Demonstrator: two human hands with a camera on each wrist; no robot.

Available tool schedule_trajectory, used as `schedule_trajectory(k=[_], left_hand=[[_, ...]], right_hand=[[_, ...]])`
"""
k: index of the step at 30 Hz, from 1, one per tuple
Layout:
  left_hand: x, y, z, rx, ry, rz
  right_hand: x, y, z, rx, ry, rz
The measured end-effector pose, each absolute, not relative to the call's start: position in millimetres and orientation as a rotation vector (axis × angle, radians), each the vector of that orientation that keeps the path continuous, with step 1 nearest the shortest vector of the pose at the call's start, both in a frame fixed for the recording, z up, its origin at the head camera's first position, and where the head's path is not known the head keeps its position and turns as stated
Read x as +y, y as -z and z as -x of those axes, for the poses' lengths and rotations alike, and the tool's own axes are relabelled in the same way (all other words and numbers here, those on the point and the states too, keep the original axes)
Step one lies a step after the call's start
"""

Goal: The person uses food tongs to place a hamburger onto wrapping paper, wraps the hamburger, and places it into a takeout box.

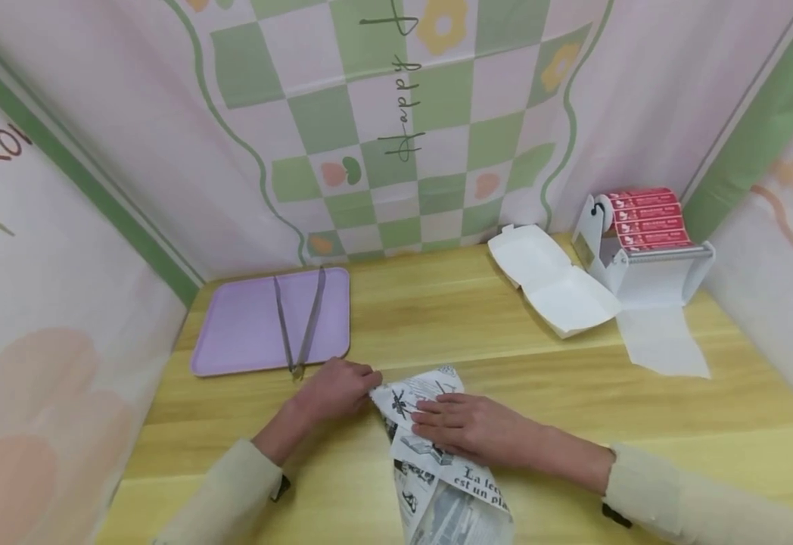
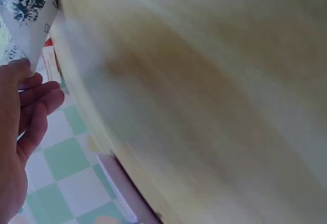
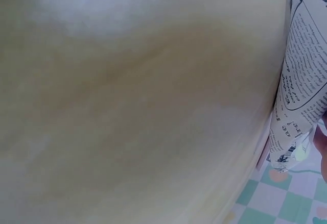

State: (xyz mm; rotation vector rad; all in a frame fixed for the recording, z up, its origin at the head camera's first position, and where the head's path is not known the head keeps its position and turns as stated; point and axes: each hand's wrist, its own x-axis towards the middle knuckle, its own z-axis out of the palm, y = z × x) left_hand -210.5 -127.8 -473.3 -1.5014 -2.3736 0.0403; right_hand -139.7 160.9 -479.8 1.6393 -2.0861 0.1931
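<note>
A folded sheet of newspaper-print wrapping paper (image 1: 444, 492) lies on the wooden table near its front, narrow at the bottom, with a folded flap toward the top. My left hand (image 1: 337, 390) pinches the flap's left corner between thumb and fingers; in the left wrist view the thumb of that hand (image 2: 15, 106) presses on the paper's tip (image 2: 31, 30). Flat across the flap rests my right hand (image 1: 481, 428), its fingers straight and pointing left. Only a bit of the right hand (image 3: 321, 145) shows in the right wrist view, beside the printed paper (image 3: 304, 76). What lies inside the folds is hidden.
A purple tray (image 1: 233, 325) sits at the back left with metal tongs (image 1: 309, 322) on it. An opened white carton box (image 1: 560, 291) stands at the back right, beside a label dispenser (image 1: 662, 265) with a roll of red stickers (image 1: 648, 219). Patterned curtains enclose the table.
</note>
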Motion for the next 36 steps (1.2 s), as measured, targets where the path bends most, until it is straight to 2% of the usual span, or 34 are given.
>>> schedule_trajectory(k=[7,27,36], left_hand=[[-130.6,473.8,207.0,-2.287,-0.221,1.504],[-122.3,481.0,199.4,-1.776,-0.184,1.443],[-118.7,479.2,197.1,-1.854,-0.192,1.388]], right_hand=[[161.1,480.2,138.4,-2.052,-0.274,-1.647],[160.5,486.0,134.6,-2.107,-0.334,-1.633],[162.0,484.1,133.6,-2.115,-0.33,-1.638]])
